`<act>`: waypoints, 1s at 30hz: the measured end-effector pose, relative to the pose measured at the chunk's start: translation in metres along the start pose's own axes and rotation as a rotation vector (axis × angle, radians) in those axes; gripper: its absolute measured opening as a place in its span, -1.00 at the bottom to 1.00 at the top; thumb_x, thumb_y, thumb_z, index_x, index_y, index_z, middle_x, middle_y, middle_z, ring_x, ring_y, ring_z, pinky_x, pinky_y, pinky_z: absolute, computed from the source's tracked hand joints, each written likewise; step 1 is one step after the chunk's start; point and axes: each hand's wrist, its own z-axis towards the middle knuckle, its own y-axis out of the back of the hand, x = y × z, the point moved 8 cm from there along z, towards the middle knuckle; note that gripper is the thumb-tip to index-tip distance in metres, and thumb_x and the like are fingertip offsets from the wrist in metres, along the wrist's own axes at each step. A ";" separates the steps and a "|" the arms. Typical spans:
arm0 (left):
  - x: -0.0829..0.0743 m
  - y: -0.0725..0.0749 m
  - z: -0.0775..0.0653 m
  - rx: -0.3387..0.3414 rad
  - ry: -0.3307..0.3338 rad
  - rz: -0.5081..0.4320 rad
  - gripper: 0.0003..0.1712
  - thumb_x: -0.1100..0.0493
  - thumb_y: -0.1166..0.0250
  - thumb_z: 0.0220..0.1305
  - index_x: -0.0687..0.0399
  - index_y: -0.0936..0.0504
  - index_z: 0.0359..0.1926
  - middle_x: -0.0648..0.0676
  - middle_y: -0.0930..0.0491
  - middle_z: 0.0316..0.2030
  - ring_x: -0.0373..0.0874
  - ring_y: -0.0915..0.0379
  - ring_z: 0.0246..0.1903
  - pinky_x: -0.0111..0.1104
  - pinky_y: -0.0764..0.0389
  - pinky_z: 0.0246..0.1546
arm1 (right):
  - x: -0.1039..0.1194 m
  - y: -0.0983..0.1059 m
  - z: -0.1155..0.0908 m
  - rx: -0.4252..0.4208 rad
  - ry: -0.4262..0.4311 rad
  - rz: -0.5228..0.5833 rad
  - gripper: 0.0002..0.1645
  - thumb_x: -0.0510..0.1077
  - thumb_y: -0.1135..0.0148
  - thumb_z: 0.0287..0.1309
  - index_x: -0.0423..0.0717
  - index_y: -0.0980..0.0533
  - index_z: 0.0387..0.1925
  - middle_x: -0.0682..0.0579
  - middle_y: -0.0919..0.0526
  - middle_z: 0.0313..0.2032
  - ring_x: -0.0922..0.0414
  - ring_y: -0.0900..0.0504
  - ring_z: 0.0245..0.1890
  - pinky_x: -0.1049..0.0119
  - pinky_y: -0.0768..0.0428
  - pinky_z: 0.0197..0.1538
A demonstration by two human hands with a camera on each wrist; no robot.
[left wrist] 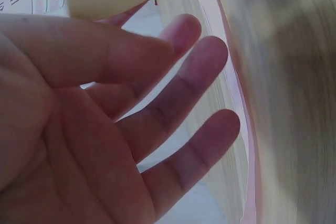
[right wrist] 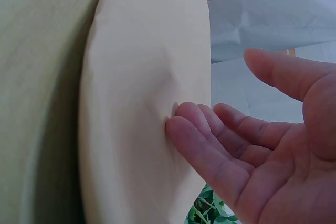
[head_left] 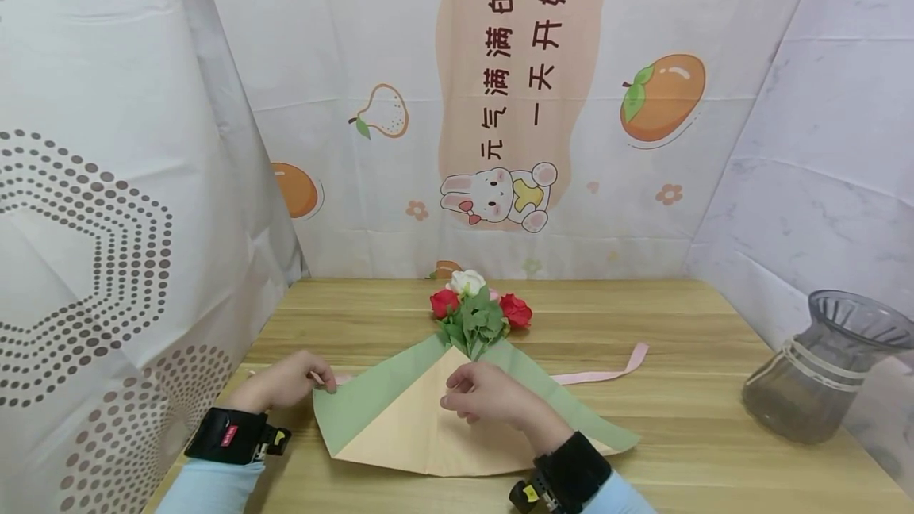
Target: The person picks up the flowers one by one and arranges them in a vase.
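A sheet of wrapping paper (head_left: 400,439), green on one face and cream on the other, is folded over the stems of a small bouquet. Its flowers are red roses (head_left: 516,311) and a white rose (head_left: 467,282) with green leaves. At the paper's left corner my left hand (head_left: 289,379) pinches the edge between thumb and forefinger; in the left wrist view the other fingers (left wrist: 202,61) extend apart. Over the cream fold is my right hand (head_left: 493,399), its fingertips (right wrist: 181,132) at the paper in the right wrist view and the thumb held away.
A pink ribbon (head_left: 596,377) runs under the paper, its end curling up at the right. On the table's right side a grey glass vase (head_left: 807,387) leans, cord tied round its neck. Printed cloths (head_left: 343,205) hang behind and along both sides of the wooden table (head_left: 685,331).
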 end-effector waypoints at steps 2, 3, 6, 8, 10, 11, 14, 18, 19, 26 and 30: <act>0.003 0.000 -0.001 -0.003 0.008 0.000 -0.51 0.67 -0.02 -0.06 0.11 -0.71 -0.39 0.00 -0.70 -0.28 0.02 -0.61 -0.20 -0.15 -0.62 -0.21 | -0.001 -0.001 0.001 -0.001 -0.009 -0.002 -0.59 -0.10 -0.42 0.23 -0.31 -0.56 -0.04 -0.07 -0.63 -0.33 -0.01 -0.68 -0.38 0.07 -0.70 -0.30; 0.004 0.001 -0.001 -0.005 0.014 0.002 -0.53 0.67 -0.04 -0.04 0.11 -0.71 -0.39 0.00 -0.70 -0.28 0.01 -0.61 -0.21 -0.16 -0.62 -0.23 | -0.002 -0.001 0.001 -0.002 -0.012 -0.001 -0.60 -0.10 -0.42 0.23 -0.31 -0.56 -0.05 -0.06 -0.63 -0.32 -0.01 -0.68 -0.37 0.07 -0.70 -0.30; 0.005 0.001 -0.003 -0.007 0.024 0.007 -0.60 0.63 -0.13 0.02 0.10 -0.71 -0.41 0.00 -0.70 -0.29 0.00 -0.61 -0.24 -0.21 -0.60 -0.26 | -0.003 -0.001 0.002 -0.004 -0.020 -0.005 -0.59 -0.08 -0.42 0.24 -0.30 -0.56 -0.04 -0.06 -0.64 -0.31 -0.01 -0.68 -0.36 0.08 -0.71 -0.29; 0.004 0.002 -0.003 -0.007 0.029 0.013 -0.61 0.63 -0.13 0.02 0.11 -0.71 -0.41 0.00 -0.70 -0.30 0.01 -0.61 -0.23 -0.21 -0.61 -0.26 | -0.003 -0.001 0.002 -0.006 -0.020 -0.007 -0.59 -0.07 -0.42 0.24 -0.30 -0.57 -0.04 -0.06 -0.64 -0.31 -0.01 -0.69 -0.36 0.08 -0.71 -0.29; 0.003 0.002 -0.003 -0.008 0.034 0.022 -0.60 0.63 -0.11 0.01 0.12 -0.71 -0.38 0.01 -0.69 -0.30 0.01 -0.60 -0.23 -0.19 -0.60 -0.24 | -0.002 0.000 0.001 -0.010 -0.017 -0.011 -0.57 -0.07 -0.42 0.24 -0.31 -0.56 -0.03 -0.05 -0.64 -0.31 -0.02 -0.69 -0.36 0.08 -0.71 -0.29; 0.003 0.003 -0.003 -0.012 0.041 0.029 -0.60 0.63 -0.10 0.02 0.14 -0.71 -0.35 0.02 -0.68 -0.29 0.01 -0.59 -0.21 -0.17 -0.60 -0.22 | -0.001 0.000 0.001 -0.013 -0.014 -0.012 -0.57 -0.07 -0.42 0.24 -0.32 -0.56 -0.02 -0.06 -0.64 -0.31 -0.02 -0.69 -0.36 0.08 -0.71 -0.29; 0.002 0.006 -0.003 -0.035 0.091 0.047 -0.64 0.58 -0.11 0.11 0.18 -0.70 -0.25 0.05 -0.67 -0.24 -0.01 -0.55 -0.20 -0.11 -0.57 -0.18 | 0.001 0.002 0.000 -0.022 -0.001 -0.011 -0.54 -0.07 -0.41 0.25 -0.33 -0.55 0.00 -0.05 -0.64 -0.30 -0.02 -0.69 -0.35 0.10 -0.70 -0.30; 0.000 0.014 -0.002 -0.081 0.143 0.055 -0.75 0.47 -0.18 0.27 0.25 -0.68 -0.10 0.13 -0.66 -0.17 0.00 -0.53 -0.16 -0.04 -0.57 -0.13 | 0.005 0.009 -0.002 -0.041 0.021 -0.017 -0.49 -0.03 -0.39 0.26 -0.34 -0.53 0.05 -0.05 -0.63 -0.26 -0.02 -0.70 -0.34 0.12 -0.69 -0.28; -0.001 0.016 -0.002 -0.090 0.148 0.058 -0.77 0.44 -0.19 0.30 0.27 -0.67 -0.07 0.14 -0.66 -0.16 0.00 -0.54 -0.15 -0.04 -0.57 -0.12 | 0.006 0.012 -0.003 -0.048 0.028 -0.018 -0.47 -0.02 -0.39 0.26 -0.35 -0.53 0.07 -0.05 -0.63 -0.25 -0.03 -0.70 -0.34 0.13 -0.69 -0.28; -0.016 0.030 0.003 -0.178 0.162 0.048 -0.76 0.25 -0.20 0.46 0.30 -0.63 0.03 0.11 -0.66 -0.14 -0.01 -0.57 -0.14 -0.09 -0.60 -0.16 | 0.020 0.033 -0.010 -0.107 0.100 0.029 -0.45 -0.03 -0.36 0.30 -0.38 -0.51 0.11 -0.06 -0.63 -0.17 -0.11 -0.67 -0.17 0.16 -0.70 -0.19; -0.031 0.039 0.009 -0.250 0.143 0.072 -0.75 0.18 -0.21 0.49 0.22 -0.66 0.03 0.05 -0.68 -0.14 -0.04 -0.59 -0.13 -0.06 -0.60 -0.10 | 0.030 0.048 -0.017 -0.168 0.170 0.020 -0.54 -0.04 -0.36 0.32 -0.31 -0.55 0.06 -0.03 -0.65 -0.18 -0.06 -0.65 -0.17 0.11 -0.69 -0.20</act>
